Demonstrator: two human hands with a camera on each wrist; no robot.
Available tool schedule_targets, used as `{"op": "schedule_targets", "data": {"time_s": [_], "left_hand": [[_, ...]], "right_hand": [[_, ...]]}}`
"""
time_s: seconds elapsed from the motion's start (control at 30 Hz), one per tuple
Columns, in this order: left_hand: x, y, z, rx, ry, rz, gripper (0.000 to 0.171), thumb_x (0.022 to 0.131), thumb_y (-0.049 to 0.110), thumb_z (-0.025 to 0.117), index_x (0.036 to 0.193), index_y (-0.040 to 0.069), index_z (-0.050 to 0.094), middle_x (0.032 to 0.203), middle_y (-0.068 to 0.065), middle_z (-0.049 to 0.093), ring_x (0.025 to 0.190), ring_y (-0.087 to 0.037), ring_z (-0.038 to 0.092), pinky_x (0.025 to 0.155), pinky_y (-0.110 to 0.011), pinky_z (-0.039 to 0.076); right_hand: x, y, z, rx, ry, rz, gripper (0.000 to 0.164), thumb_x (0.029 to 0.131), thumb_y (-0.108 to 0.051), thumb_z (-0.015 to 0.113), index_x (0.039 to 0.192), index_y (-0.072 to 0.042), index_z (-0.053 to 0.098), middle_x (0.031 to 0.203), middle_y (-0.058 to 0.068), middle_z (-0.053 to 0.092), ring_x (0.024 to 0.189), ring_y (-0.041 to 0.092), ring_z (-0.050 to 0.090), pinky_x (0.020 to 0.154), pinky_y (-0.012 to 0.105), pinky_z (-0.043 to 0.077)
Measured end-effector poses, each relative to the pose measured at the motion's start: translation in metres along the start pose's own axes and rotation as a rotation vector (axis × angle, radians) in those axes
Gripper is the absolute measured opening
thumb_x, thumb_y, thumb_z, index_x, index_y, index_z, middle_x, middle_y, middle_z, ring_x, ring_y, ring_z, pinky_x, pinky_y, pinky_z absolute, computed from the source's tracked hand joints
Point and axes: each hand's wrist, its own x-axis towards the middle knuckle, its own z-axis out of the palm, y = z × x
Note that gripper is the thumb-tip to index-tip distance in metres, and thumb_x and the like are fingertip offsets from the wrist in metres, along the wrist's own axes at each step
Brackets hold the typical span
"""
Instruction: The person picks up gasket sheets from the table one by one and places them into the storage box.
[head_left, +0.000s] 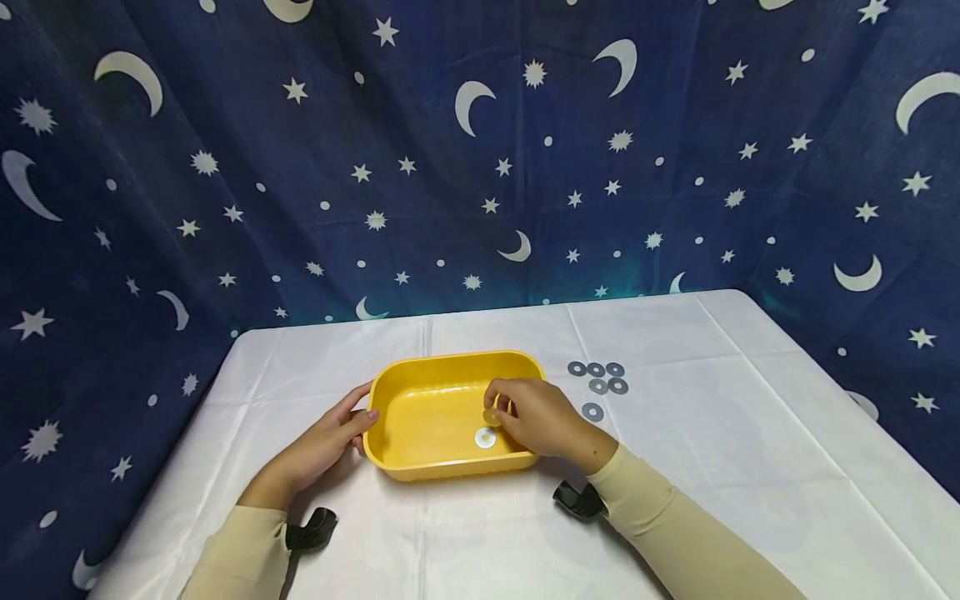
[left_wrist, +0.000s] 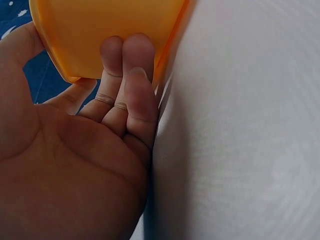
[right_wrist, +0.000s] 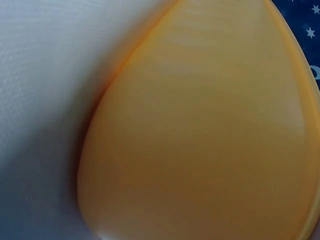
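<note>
A yellow plastic tray (head_left: 435, 417) with rounded corners rests on the white-covered table. My left hand (head_left: 324, 446) grips its left end, thumb over the rim and fingertips against the outer wall, as the left wrist view shows with the fingers (left_wrist: 137, 55). Reaching in over the right end, my right hand (head_left: 543, 421) pinches a flat washer (head_left: 491, 417) between thumb and fingers, low inside the tray. Just in front of it, a shiny washer (head_left: 485, 438) lies on the tray floor. The right wrist view is filled by the tray's outer wall (right_wrist: 200, 130); the right fingers are hidden there.
Several grey washers (head_left: 597, 387) lie flat on the table right of the tray, most in a cluster, with a single washer (head_left: 592, 412) nearer me. A dark blue curtain (head_left: 420, 167) with moons and stars hangs behind the white tablecloth (head_left: 735, 467).
</note>
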Motion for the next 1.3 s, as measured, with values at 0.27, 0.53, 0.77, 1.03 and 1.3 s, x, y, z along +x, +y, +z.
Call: {"op": "schedule_targets", "data": {"time_s": [0.27,0.53,0.77,1.03,1.3], "left_hand": [[-0.0002,0.0002,-0.0016,-0.001,-0.003,-0.004,0.060,0.104,0.046,0.047,0.157,0.030,0.023,0.100,-0.010,0.059,0.088,-0.022,0.057,0.100,-0.040,0.031],[0.0002,0.0004,-0.0020,0.001,-0.001,-0.006,0.061,0.104,0.046,0.047,0.158,0.031,0.023,0.102,-0.010,0.059,0.089,-0.022,0.057,0.102,-0.042,0.030],[-0.0008,0.0013,-0.0009,0.000,0.003,-0.003,0.059,0.104,0.045,0.046,0.157,0.031,0.023,0.100,-0.010,0.059,0.088,-0.022,0.057,0.102,-0.042,0.031],[-0.0014,0.0019,-0.0003,0.009,0.002,-0.001,0.059,0.105,0.045,0.046,0.157,0.030,0.024,0.100,-0.010,0.059,0.088,-0.021,0.057,0.100,-0.040,0.032],[-0.0003,-0.0001,-0.0012,0.001,-0.001,0.001,0.058,0.105,0.044,0.046,0.157,0.030,0.024,0.100,-0.009,0.059,0.087,-0.021,0.058,0.100,-0.039,0.032]], "right_hand": [[0.0013,-0.0002,0.0005,-0.080,-0.025,-0.025,0.010,0.089,-0.012,0.070,0.089,-0.022,0.067,0.070,-0.011,0.056,0.063,0.008,0.049,0.063,0.027,0.041],[0.0020,-0.0019,-0.0004,-0.113,-0.056,-0.021,0.013,0.086,-0.006,0.069,0.089,-0.018,0.069,0.067,-0.010,0.054,0.062,0.010,0.048,0.064,0.028,0.041],[0.0024,-0.0030,0.0000,-0.157,-0.061,-0.023,0.013,0.085,-0.004,0.069,0.087,-0.017,0.070,0.064,-0.009,0.054,0.062,0.011,0.049,0.063,0.029,0.041],[0.0022,-0.0040,-0.0004,-0.155,-0.061,-0.015,0.013,0.086,-0.004,0.069,0.086,-0.017,0.069,0.065,-0.009,0.055,0.062,0.011,0.049,0.064,0.030,0.041],[0.0025,-0.0053,-0.0001,-0.171,-0.066,0.000,0.011,0.086,-0.006,0.070,0.086,-0.017,0.070,0.065,-0.009,0.055,0.063,0.012,0.049,0.064,0.029,0.041]]}}
